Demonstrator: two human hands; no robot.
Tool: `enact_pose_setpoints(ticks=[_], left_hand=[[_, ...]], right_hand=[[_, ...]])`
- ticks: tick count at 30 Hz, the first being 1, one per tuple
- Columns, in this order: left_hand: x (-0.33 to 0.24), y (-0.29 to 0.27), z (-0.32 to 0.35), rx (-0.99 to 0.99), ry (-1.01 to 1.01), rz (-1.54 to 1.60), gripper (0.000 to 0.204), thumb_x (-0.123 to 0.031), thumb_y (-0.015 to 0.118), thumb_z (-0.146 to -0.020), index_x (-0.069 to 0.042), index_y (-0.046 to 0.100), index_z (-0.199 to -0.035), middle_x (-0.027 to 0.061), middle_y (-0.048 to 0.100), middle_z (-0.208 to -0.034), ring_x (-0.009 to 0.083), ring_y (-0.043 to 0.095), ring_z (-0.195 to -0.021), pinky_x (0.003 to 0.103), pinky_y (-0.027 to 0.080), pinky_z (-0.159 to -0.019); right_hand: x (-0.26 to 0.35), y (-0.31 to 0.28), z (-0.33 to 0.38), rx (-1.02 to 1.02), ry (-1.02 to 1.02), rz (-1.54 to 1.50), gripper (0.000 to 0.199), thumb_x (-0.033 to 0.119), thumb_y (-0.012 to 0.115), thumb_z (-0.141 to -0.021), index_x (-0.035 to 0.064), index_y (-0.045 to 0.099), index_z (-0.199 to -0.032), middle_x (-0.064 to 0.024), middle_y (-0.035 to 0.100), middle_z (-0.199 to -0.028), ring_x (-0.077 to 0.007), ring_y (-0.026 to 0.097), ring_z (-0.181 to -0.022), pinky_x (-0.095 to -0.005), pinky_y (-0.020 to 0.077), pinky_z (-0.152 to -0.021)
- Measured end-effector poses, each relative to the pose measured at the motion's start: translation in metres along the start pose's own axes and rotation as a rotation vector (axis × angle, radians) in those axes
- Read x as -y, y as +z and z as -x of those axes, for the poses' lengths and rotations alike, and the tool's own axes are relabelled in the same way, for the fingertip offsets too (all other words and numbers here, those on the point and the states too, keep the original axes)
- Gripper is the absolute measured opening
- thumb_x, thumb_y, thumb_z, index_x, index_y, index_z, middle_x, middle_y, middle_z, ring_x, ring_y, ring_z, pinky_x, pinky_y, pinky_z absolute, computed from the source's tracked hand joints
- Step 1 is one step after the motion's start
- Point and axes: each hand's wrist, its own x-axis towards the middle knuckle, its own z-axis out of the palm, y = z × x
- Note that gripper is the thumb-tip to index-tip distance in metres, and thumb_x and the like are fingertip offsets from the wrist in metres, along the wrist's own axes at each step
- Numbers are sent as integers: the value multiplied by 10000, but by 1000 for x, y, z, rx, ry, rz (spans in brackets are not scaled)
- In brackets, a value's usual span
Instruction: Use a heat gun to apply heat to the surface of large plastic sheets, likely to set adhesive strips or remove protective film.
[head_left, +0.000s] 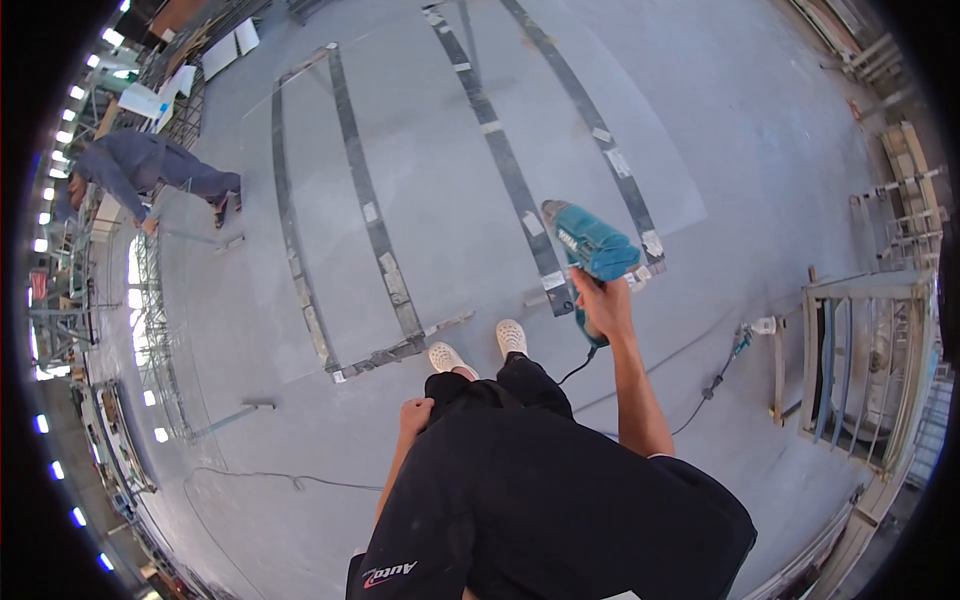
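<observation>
A teal, pistol-shaped corded power drill [597, 243] is in my right hand [606, 303], held above the floor with its nose to the far left. My fingers wrap round its handle, and a dark cord hangs from the grip's base. My left hand [416, 414] is closed in a fist beside my dark trouser leg; whether anything is inside it is hidden. Beyond my pale shoes, long dark strips with light patches lie on the grey floor. The left frame of strips [389, 281] and the right pair of strips [503, 150] run away from me.
Another person [150, 170] bends over metal framework [150, 330] at the left. A barred metal frame [868, 365] stands at the right. A cable with a teal fitting [741, 343] lies nearby on the floor. Another thin cable [297, 478] trails at the near left.
</observation>
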Motion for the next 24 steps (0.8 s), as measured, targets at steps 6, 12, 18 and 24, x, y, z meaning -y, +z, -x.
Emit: enact_pose_setpoints(ticks=[6, 12, 18, 24], left_hand=[[-12, -11, 0, 26, 59, -50, 351, -318, 665, -737, 27, 691, -798, 138, 684, -714, 202, 654, -687, 370, 505, -671], [-24, -16, -6, 96, 28, -33, 289, -295, 681, -732, -6, 683, -724, 68, 656, -659, 150, 610, -639, 336, 491, -623], [-38, -19, -18, 133, 83, -66, 288, -299, 694, -728, -11, 686, -722, 72, 654, -654, 147, 603, -632, 331, 484, -612], [-43, -16, -27, 158, 64, -122, 324, -331, 705, -733, -7, 696, -730, 78, 655, -658, 149, 612, -646, 337, 485, -617]], right_hand=[[-12, -56, 0, -233, 45, -43, 165, 171, 683, -901, 9, 653, -906, -6, 589, -676, -81, 515, -520, -246, 408, -474], [-10, -90, 10, -332, 85, 69, 258, 256, 683, -897, 0, 653, -876, -29, 598, -646, -105, 531, -508, -272, 418, -490], [-10, -100, 14, -376, 35, 66, 211, 233, 662, -917, 26, 653, -877, -6, 556, -642, -97, 523, -506, -259, 415, -478], [-8, -106, 19, -434, 51, 49, 236, 256, 661, -917, 23, 653, -884, -6, 558, -645, -96, 518, -508, -263, 415, -483]])
